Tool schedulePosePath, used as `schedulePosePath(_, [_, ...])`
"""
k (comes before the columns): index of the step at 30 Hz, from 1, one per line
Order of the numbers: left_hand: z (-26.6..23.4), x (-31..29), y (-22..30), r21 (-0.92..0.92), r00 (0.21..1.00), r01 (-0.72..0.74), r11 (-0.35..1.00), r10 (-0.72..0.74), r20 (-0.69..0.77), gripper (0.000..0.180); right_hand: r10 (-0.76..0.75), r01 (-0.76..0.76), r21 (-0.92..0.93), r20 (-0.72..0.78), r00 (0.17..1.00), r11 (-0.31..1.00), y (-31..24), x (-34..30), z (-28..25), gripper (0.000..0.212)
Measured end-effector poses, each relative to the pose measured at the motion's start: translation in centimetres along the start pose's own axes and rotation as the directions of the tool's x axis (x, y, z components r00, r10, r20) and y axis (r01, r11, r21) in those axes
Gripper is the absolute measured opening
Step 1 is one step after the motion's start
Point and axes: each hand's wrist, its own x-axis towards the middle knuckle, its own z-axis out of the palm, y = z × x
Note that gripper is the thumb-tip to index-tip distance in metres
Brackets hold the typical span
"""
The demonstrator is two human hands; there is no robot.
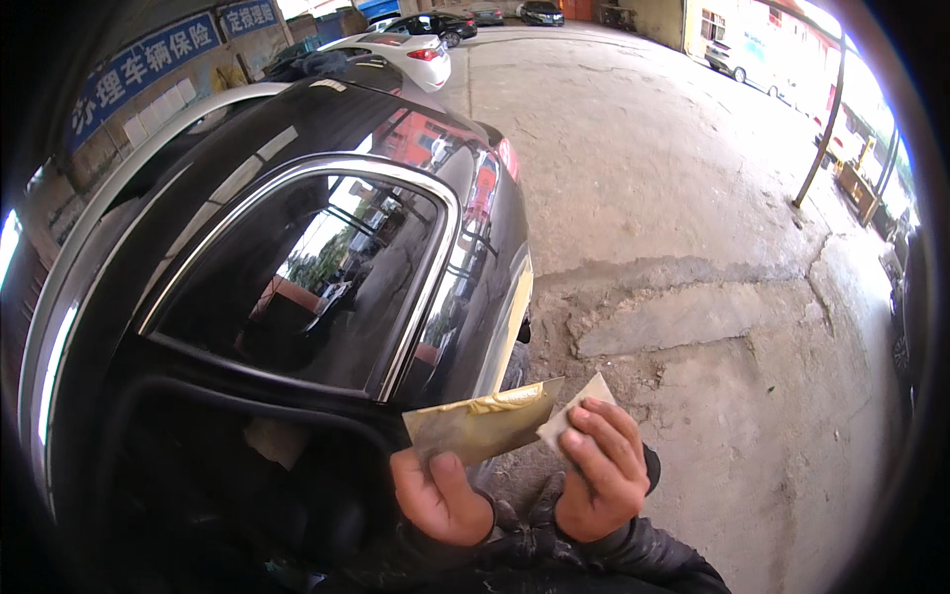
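My left hand (442,498) is closed on the lower edge of a flat rectangular plate (475,433) smeared with yellowish filler putty. A thicker ridge of putty (510,398) lies along the plate's upper edge. Beside it, my right hand (606,473) pinches a small, pale, flat spreader (572,417) between thumb and fingers. The spreader is close to the plate's right end; whether they touch I cannot tell. Just beyond, the black car's (473,342) rear side carries a yellowish putty-coloured strip (513,317).
The car's rear side window (307,287) is at my left, above a dark opening with a pale piece (277,443) in it. Cracked concrete (683,322) stretches to the right. Farther off are a white car (421,61), a pole (823,129) and a white van (747,54).
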Motion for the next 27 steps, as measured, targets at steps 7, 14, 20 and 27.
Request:
schedulePosePath(7, [1.2,-0.9,-1.6,0.196,0.994,-0.107,0.975,0.105,0.021,0.036,-0.012,0.008,0.033,0.116,0.993,0.999,1.6,1.2,3.1,0.051])
schedulePosePath(14, [1.1,4.7,-11.3,0.422,0.966,-0.173,0.890,0.237,-0.104,0.031,0.264,-0.413,0.308,0.427,0.865,0.857,10.5,-2.4,7.6,0.046])
schedulePosePath(20, [-6.4,11.2,-17.7,0.449,0.940,-0.276,0.850,0.142,0.309,0.037,0.713,-0.752,0.241,0.240,0.659,0.614,28.3,-4.3,14.7,0.032])
schedulePosePath(27, [-8.6,7.8,-20.9,0.607,0.994,-0.049,0.793,-0.019,0.105,0.073,0.544,-0.554,0.200,0.111,0.832,0.808,39.4,-5.9,25.1,0.038])
